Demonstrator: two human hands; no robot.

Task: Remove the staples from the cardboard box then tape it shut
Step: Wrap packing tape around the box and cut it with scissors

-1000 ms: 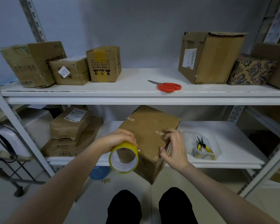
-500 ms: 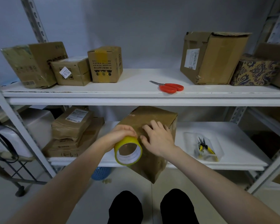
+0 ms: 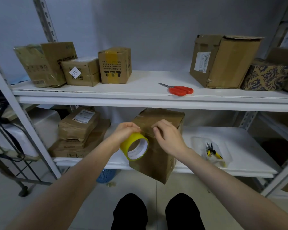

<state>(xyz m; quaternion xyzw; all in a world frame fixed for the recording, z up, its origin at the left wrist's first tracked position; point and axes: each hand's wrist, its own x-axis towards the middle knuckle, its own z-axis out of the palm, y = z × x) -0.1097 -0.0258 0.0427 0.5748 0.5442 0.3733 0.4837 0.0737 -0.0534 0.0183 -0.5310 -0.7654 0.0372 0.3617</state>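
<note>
Lower shelf (image 3: 239, 146): my ref for all places below.
Cardboard box (image 3: 158, 161): sat mid-shelf, turned corner-on, near corner hanging over the shelf's front edge. Flaps looked closed.
L hand (image 3: 125, 131): above the shelf's front edge, fingers curled over the tape roll, gripping it.
R hand (image 3: 168, 138): just beside the L, over the same bit of shelf front. Fingers bent, tips on the box's top edge. Pinching the tape end or only pressing, I couldn't tell.
Tape roll (image 3: 128, 141): yellow, against the box's near face, core facing me.
Clear tray (image 3: 198, 143): on the shelf's right part, apart from the box.
Scissors (image 3: 179, 90): one level above the shelf, nobody touching them.
Pliers (image 3: 212, 151): lay in the tray.
Staples: none visible on the faces I saw. W/ pliers lying in the tray, I judged that part done.
Progress: approx. start of taping, no fresh strip I could make out. Left to do: run tape over the seam, press, cut.
</note>
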